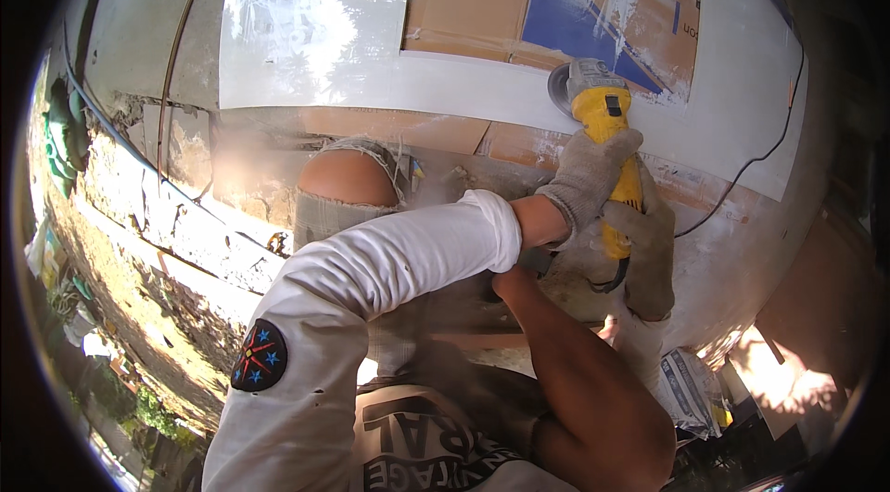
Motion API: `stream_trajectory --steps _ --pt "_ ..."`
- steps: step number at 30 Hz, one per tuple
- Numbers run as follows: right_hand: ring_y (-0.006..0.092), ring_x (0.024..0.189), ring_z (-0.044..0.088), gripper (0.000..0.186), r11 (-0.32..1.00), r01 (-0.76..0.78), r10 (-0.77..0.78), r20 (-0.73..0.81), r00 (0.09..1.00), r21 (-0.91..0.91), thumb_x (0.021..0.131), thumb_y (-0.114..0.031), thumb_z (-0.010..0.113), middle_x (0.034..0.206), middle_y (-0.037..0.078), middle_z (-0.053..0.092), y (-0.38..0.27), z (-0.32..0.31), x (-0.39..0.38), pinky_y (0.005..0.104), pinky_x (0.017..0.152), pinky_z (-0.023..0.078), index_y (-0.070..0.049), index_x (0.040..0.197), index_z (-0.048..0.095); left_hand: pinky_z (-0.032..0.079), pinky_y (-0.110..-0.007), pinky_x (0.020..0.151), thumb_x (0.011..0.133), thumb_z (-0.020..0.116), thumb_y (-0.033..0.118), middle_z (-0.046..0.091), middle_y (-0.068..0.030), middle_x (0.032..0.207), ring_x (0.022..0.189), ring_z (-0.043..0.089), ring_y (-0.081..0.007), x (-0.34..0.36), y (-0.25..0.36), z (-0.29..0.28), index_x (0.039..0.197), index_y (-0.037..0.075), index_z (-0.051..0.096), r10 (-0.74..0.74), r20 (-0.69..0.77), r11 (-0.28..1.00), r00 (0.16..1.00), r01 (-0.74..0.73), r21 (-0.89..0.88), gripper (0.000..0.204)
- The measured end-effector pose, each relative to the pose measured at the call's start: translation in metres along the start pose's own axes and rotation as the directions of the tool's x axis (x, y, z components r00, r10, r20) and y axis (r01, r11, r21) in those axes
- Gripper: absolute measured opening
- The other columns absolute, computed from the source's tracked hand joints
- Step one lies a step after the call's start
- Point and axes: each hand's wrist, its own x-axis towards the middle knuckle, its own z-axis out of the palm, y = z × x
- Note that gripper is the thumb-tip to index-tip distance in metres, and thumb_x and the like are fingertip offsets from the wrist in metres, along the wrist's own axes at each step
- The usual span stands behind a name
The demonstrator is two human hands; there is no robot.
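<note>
A yellow angle grinder [609,116] with a grey head and a round disc is in both of my gloved hands. My left hand [591,175], in a grey knitted glove, wraps round the middle of its body. Lower on the handle is my right hand [646,237], also gloved, its fingers curled against the yellow casing. The disc [560,89] is at the lower strip of a white sheet [491,84], partly hidden behind the tool's head; whether it touches, I cannot tell. A rectangular opening in the sheet shows brown and blue cardboard [593,10] dusted white.
A dark power cord [756,160] runs along the sheet's right side. My bent knee [345,178] shows through torn trousers near the sheet's lower edge. Dust hazes the left. A printed bag [691,390] lies at lower right; a thin blue hose or cable [125,135] crosses the left.
</note>
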Motion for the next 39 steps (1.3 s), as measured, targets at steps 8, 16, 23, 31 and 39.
stream_trajectory --steps 8,16,23,31,39 --pt "0.0152 0.102 0.073 0.088 0.997 0.002 -0.002 -0.002 1.000 -0.078 0.087 -0.012 0.071 0.125 0.010 0.074 0.008 -0.002 0.001 0.0284 0.086 0.060 0.003 0.171 0.050 0.064 -0.043 0.085 0.098 0.084 0.031 0.077 -0.0140 0.109 0.097 0.078 -0.0266 -0.005 0.002 -0.003 0.126 0.001 0.070 0.020 0.023 0.999 1.000 -0.020 -0.029 0.043" --pt "0.0150 0.083 0.074 0.078 0.994 0.090 -0.091 -0.007 0.996 -0.059 0.088 -0.010 0.075 0.103 0.010 0.076 0.010 -0.003 0.005 0.0290 0.072 0.061 0.006 0.161 0.056 0.065 -0.043 0.085 0.099 0.083 0.031 0.076 -0.0137 0.109 0.098 0.078 -0.0270 -0.012 0.014 0.001 0.127 0.001 0.068 -0.003 0.013 0.997 1.000 0.002 0.074 0.044" --pt "0.0148 0.089 0.074 0.077 0.996 0.087 -0.087 -0.003 0.996 0.033 0.087 -0.008 0.074 0.114 0.011 0.075 0.008 -0.002 -0.005 0.0280 0.076 0.061 0.007 0.161 0.054 0.064 -0.040 0.086 0.107 0.076 0.032 0.073 -0.0083 0.110 0.096 0.074 -0.0200 -0.016 0.016 0.004 0.130 0.006 0.066 -0.032 0.076 0.997 0.997 0.027 0.066 0.036" --pt "0.0160 0.099 0.075 0.074 0.988 0.052 -0.070 0.121 0.990 0.146 0.091 -0.014 0.071 0.123 0.012 0.072 0.009 0.000 0.001 0.0299 0.081 0.062 0.005 0.160 0.051 0.064 -0.039 0.084 0.103 0.079 0.032 0.076 -0.0100 0.107 0.094 0.076 -0.0220 -0.019 0.021 -0.002 0.127 0.003 0.069 -0.023 0.064 0.982 0.998 0.010 0.190 0.039" --pt "0.0155 0.099 0.072 0.077 1.000 -0.002 0.002 0.107 0.994 -0.001 0.086 -0.012 0.070 0.120 0.010 0.070 -0.011 0.014 -0.011 0.0298 0.083 0.061 0.002 0.160 0.051 0.063 -0.039 0.085 0.101 0.082 0.039 0.077 -0.0101 0.107 0.095 0.077 -0.0221 -0.034 0.045 -0.018 0.128 0.001 0.072 -0.101 0.165 0.958 0.981 0.051 0.282 0.047"
